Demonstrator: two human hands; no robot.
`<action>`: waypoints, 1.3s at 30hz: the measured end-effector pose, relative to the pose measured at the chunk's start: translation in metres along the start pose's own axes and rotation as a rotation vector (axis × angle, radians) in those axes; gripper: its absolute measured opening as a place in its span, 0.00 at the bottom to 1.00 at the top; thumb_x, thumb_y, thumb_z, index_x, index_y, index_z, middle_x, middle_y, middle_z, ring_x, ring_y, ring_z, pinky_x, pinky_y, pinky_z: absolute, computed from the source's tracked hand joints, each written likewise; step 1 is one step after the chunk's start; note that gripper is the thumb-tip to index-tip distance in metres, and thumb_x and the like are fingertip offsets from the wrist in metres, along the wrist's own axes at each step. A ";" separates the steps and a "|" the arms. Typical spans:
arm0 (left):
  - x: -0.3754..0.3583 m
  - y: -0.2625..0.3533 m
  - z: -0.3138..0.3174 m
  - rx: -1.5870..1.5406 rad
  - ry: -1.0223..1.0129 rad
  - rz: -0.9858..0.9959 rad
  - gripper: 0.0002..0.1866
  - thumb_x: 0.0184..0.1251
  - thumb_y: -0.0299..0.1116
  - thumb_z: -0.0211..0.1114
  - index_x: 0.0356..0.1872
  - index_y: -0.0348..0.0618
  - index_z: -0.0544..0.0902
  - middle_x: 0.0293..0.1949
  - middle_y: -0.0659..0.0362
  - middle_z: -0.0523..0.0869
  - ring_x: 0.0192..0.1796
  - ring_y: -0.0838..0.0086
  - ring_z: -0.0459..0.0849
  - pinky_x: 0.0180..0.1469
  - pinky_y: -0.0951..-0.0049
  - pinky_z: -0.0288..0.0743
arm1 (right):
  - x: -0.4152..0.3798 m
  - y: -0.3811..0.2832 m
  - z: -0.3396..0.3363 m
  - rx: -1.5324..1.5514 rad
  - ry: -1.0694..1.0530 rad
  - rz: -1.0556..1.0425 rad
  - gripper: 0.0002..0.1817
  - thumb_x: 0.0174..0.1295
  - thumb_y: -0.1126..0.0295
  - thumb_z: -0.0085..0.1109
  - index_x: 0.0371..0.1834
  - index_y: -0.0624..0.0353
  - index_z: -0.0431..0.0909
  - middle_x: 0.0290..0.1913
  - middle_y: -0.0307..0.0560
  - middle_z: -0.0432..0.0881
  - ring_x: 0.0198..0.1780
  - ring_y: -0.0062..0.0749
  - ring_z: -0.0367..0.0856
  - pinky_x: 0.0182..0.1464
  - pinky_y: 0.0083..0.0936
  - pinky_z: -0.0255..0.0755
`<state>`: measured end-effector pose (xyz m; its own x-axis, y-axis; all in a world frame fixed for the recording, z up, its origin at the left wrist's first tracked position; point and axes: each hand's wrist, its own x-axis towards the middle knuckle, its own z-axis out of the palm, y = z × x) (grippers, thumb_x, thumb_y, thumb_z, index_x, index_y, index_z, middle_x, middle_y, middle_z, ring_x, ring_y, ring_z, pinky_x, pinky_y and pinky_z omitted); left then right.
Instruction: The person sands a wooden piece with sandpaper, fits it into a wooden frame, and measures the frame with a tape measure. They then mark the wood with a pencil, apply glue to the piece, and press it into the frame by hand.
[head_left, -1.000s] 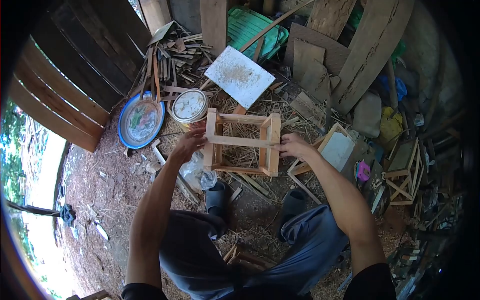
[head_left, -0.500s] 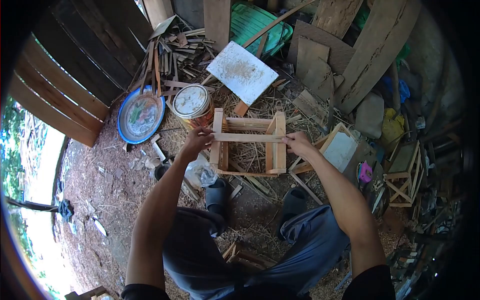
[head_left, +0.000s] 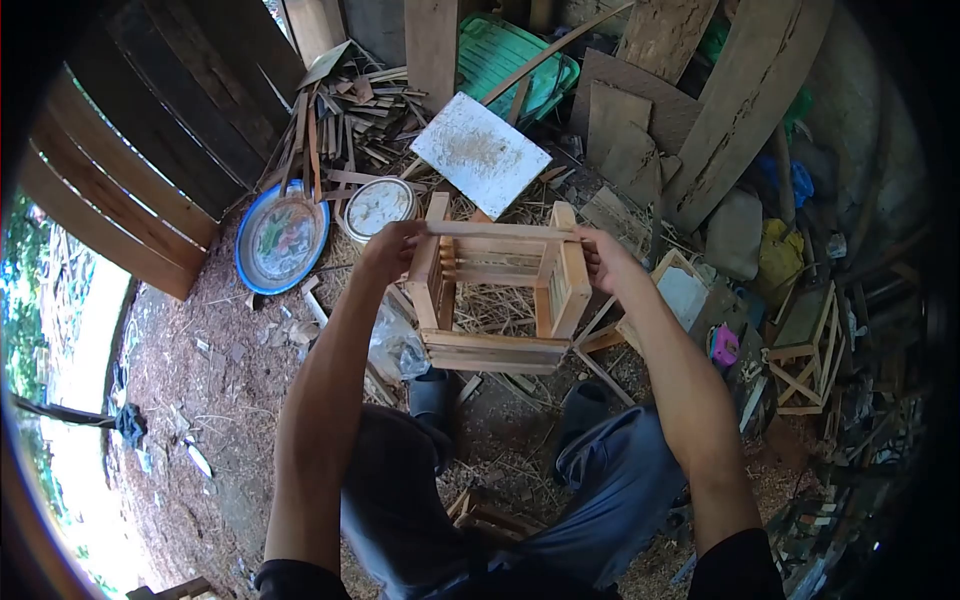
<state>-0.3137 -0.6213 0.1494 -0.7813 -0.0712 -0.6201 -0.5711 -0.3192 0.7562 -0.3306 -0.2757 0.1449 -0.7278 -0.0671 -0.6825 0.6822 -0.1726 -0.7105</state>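
Compared with half a second ago, the open box-shaped frame of pale wooden slats (head_left: pixel 497 295) has been lifted and tipped toward the camera, so its near bottom rails now face the viewer and the thin top slat sits higher in the head view; both hands have risen with it.

From the head camera, the left hand (head_left: pixel 388 250) closes its fingers around the left end of the top slat and the upper left post, while the right hand (head_left: pixel 604 262) wraps the right end of the same slat at the upper right post. Both hands are clamped on the frame, which hangs in the air between them above the straw-littered ground, just in front of the knees in blue-grey trousers (head_left: pixel 600 480).

Judging by the thin slats and open sides, the frame is probably light and fairly stiff, though the joints may rack or pull loose if twisted. The four corner posts look like the soundest places to grip; the single top slat seems slender and could flex or come off under load.

Behind the frame lie a round tin can with a pale lid (head_left: pixel 378 208), a blue-rimmed round metal plate (head_left: pixel 282 243) and a white square board (head_left: pixel 479 152). Whether the top slat is already fixed to the posts cannot be made out from this distorted, wide view.
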 end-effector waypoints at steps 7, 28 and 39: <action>-0.006 0.011 0.000 -0.065 -0.020 -0.147 0.12 0.57 0.33 0.68 0.36 0.39 0.75 0.37 0.51 0.81 0.36 0.66 0.83 0.39 0.65 0.82 | -0.008 -0.021 -0.007 0.029 0.058 0.142 0.18 0.51 0.56 0.67 0.33 0.59 0.76 0.30 0.39 0.77 0.30 0.24 0.78 0.34 0.20 0.77; -0.002 0.022 0.006 0.036 -0.005 -0.182 0.09 0.56 0.36 0.67 0.30 0.44 0.77 0.29 0.59 0.79 0.27 0.77 0.78 0.28 0.77 0.77 | -0.033 -0.039 -0.007 -0.311 0.012 0.018 0.20 0.57 0.52 0.60 0.43 0.56 0.79 0.39 0.41 0.82 0.35 0.27 0.82 0.36 0.27 0.78; -0.010 0.025 0.008 0.035 0.082 -0.187 0.10 0.55 0.36 0.68 0.24 0.46 0.75 0.23 0.66 0.77 0.23 0.80 0.76 0.27 0.79 0.73 | -0.019 -0.039 -0.006 -0.156 0.035 0.058 0.25 0.51 0.52 0.67 0.41 0.63 0.76 0.38 0.45 0.77 0.33 0.29 0.81 0.35 0.24 0.78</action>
<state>-0.3224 -0.6213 0.1765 -0.6385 -0.0913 -0.7642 -0.7138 -0.3009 0.6324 -0.3425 -0.2615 0.1845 -0.6855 -0.0377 -0.7271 0.7279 -0.0148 -0.6855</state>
